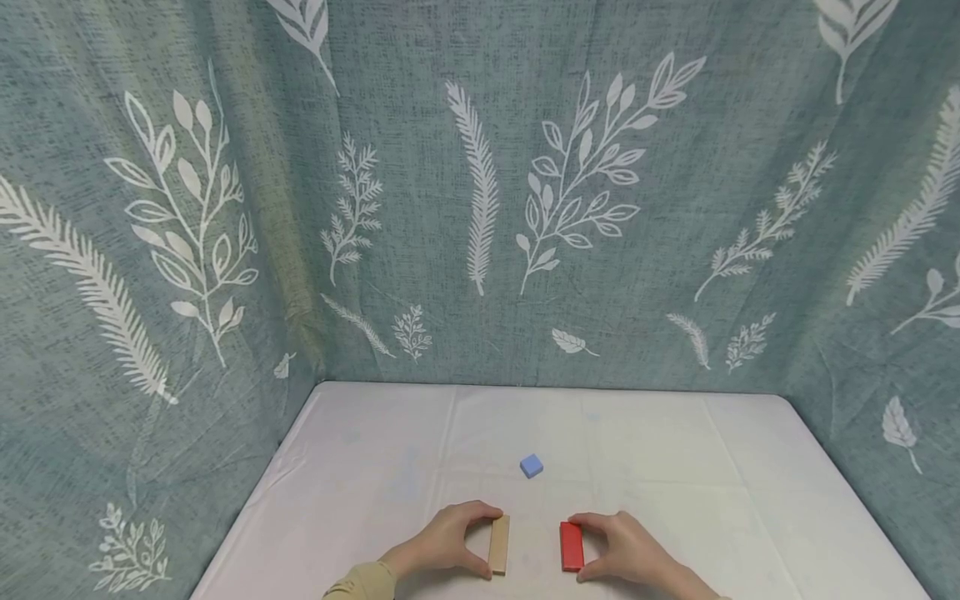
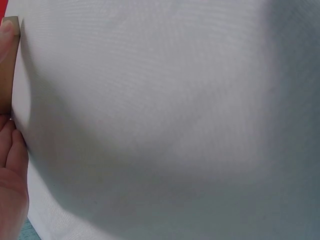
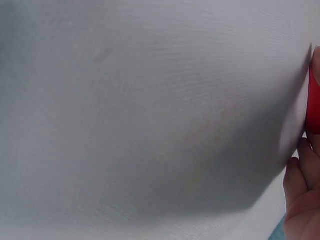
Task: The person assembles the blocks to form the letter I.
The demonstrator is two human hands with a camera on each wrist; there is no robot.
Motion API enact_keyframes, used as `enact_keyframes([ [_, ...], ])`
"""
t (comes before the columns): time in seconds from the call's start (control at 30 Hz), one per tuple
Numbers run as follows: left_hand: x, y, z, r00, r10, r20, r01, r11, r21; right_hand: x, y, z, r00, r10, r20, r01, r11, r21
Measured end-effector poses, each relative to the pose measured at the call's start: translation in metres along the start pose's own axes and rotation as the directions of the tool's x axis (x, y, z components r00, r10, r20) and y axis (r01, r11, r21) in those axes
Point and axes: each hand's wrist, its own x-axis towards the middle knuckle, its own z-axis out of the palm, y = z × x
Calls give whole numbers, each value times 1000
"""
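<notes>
On the white table (image 1: 360, 458), my curved left hand (image 1: 448, 539) pinches a tan block (image 1: 499, 546); my curved right hand (image 1: 625, 547) pinches a red block (image 1: 572, 547).

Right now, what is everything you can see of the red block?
The red block is a plain, smooth-looking oblong, perhaps wood or plastic. Its long side runs roughly near to far, over the white cloth, right of the tan block and apart from it. The right hand pinches it by its near and far ends; whether it is slightly lifted is unclear.
</notes>
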Motion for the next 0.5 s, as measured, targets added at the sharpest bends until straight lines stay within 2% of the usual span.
enact_keyframes([
  [0.5,0,-3,1,1000,10,-9,-9,1000,21,-2,3,6,1000,-1,-10,1,1000,8],
])
